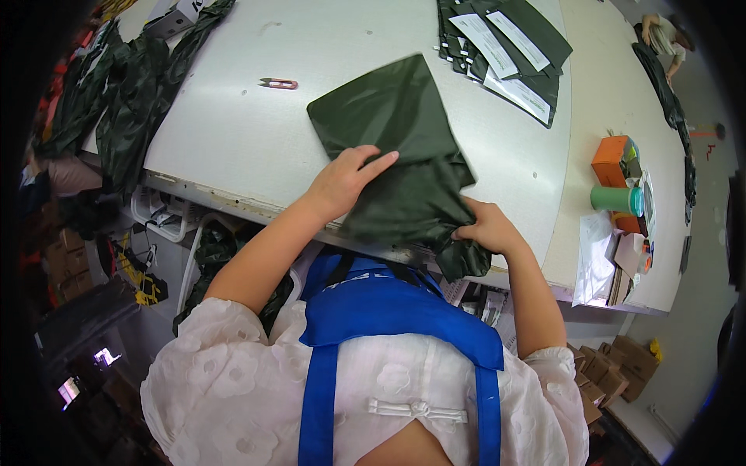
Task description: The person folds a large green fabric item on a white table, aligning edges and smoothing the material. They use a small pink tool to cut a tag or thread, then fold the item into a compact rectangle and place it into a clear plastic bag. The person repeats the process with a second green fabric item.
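Left hand (pixel 346 182), centre of frame: palm down, fingers stretched flat and together, pressing on the dark green garment (pixel 404 147). Right hand (pixel 486 227), just right of centre and lower: fingers curled shut, pinching a bunched fold of the same cloth at the table's near edge.

The garment: dark green, smooth, slightly glossy fabric that catches the light in pale streaks. Its upper part lies folded into a flat, tilted rectangle on the white table (pixel 233 132). Its lower part is crumpled and gathered between the two hands, with a loose end hanging over the edge below the right hand.

Farther out on the table: small red-handled thread snips (pixel 279 83), upper left of the garment, well apart from it. Upper middle of the frame, a fanned stack of dark packaged pieces with white labels (pixel 503 50). At far left, a heap of loose dark green cloth (pixel 128 93) draped over the table's corner. Right side of the frame: an orange box (pixel 610 159), a green tape roll (pixel 618 199) just below it, and papers (pixel 598 260) near the edge.
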